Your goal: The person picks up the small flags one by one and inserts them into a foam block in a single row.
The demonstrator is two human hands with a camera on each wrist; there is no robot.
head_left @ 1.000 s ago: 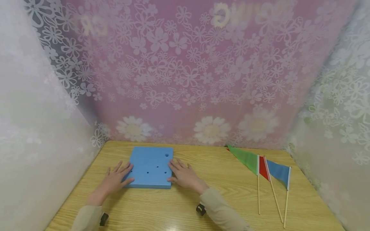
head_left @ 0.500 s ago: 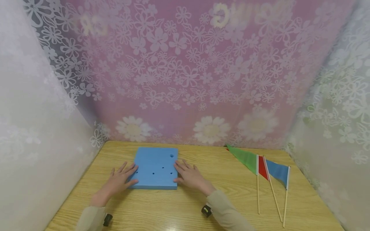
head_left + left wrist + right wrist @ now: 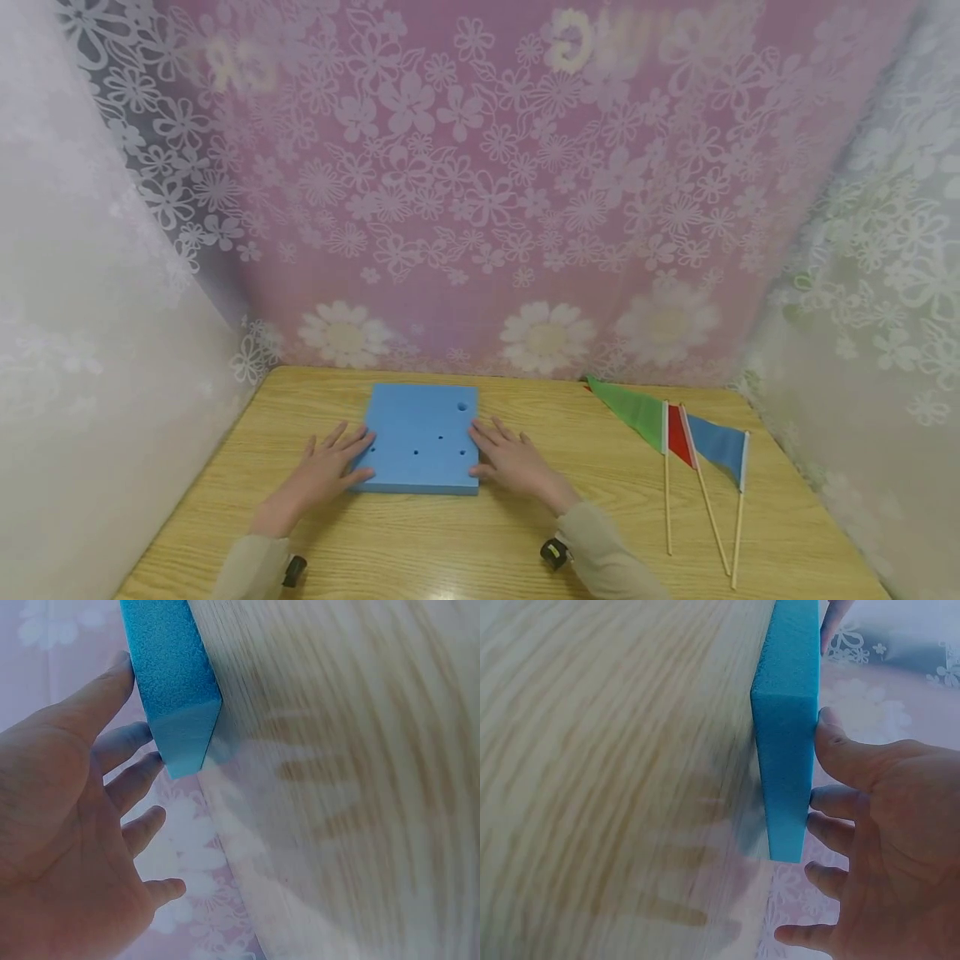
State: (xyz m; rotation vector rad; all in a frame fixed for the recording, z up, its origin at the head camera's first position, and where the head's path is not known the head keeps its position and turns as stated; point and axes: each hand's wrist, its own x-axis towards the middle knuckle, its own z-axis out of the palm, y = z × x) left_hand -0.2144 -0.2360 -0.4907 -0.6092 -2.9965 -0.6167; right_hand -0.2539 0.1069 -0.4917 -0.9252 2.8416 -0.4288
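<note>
The left grip [image 3: 318,473], fingers spread, merely touches the left edge of a blue block [image 3: 420,423] lying on the bench [image 3: 592,458] left of centre, near the far edge. The right grip [image 3: 520,464], likewise spread, touches its right edge. Three pennants [image 3: 681,436] lie toward the bench's right edge.

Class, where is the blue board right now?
In the head view, the blue board lies left of centre on the table, between the left hand and the right hand, with the green flag off to its right.
</note>
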